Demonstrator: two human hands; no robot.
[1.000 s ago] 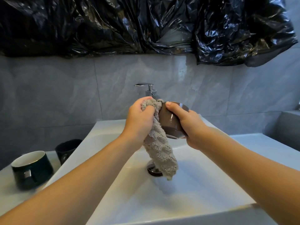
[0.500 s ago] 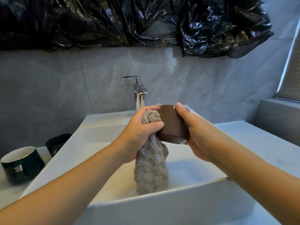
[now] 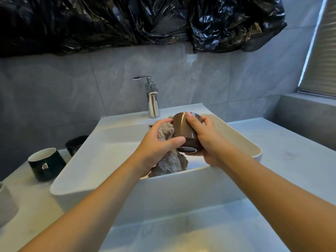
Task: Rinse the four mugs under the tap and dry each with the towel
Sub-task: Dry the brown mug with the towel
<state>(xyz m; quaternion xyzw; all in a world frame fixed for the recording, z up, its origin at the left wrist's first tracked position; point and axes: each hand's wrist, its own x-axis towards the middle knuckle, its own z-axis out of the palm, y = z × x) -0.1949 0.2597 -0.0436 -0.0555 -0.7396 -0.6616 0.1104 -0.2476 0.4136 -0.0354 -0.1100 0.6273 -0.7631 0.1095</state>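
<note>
Both hands have sunk lower over the white basin, the brown mug's base now tipped toward the viewer. On the counter at left stand a dark green mug and a black mug. Her left hand grips the grey towel against the brown mug, which her right hand clasps, below the chrome tap.

My two hands fill the middle over the sink, tap right behind them. Counter on the right looks wide open. Left side's tighter: white-lined dark mug, a black mug behind it, grey one at the edge.
</note>
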